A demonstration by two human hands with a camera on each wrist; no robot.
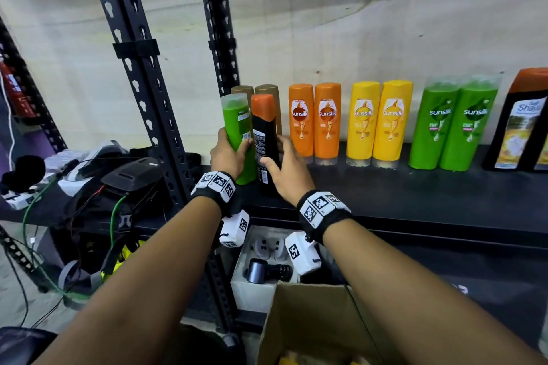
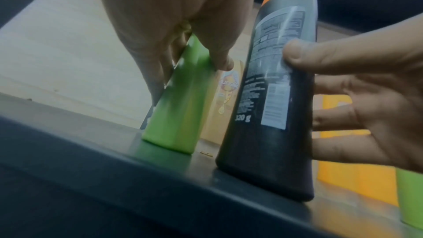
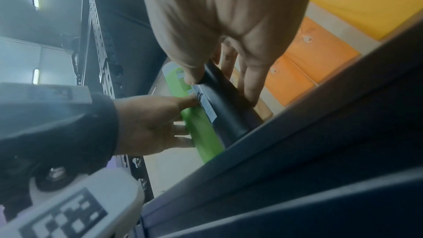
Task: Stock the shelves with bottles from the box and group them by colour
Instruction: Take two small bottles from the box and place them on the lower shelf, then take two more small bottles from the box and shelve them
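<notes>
From the head view, a green bottle (image 1: 239, 133) is grasped by the left hand (image 1: 226, 154) and a black bottle (image 1: 266, 139) with an orange cap is grasped by the right hand (image 1: 289, 169), both standing upright near the front edge of the black shelf (image 1: 415, 192), just right of the perforated upright post (image 1: 142, 74). Two brown bottles (image 1: 255, 90) are seen directly behind them; further right stand two orange bottles (image 1: 314, 121), two yellow bottles (image 1: 378, 123), two green bottles (image 1: 452, 124) and a large black bottle (image 1: 522, 121), with bare shelf left open in front of that row. An open cardboard box (image 1: 302, 323) is seen below the arms. From the left wrist view, the green bottle (image 2: 181, 108) is pinched between thumb and fingers, its base resting on the shelf close to the lip, a narrow gap being left to the black bottle (image 2: 272, 108), round which the right hand (image 2: 375, 100) is wrapped. From the right wrist view, the black bottle (image 3: 224, 108) is held by thumb and fingers beside the green bottle (image 3: 199, 126), both set just behind the shelf edge.
</notes>
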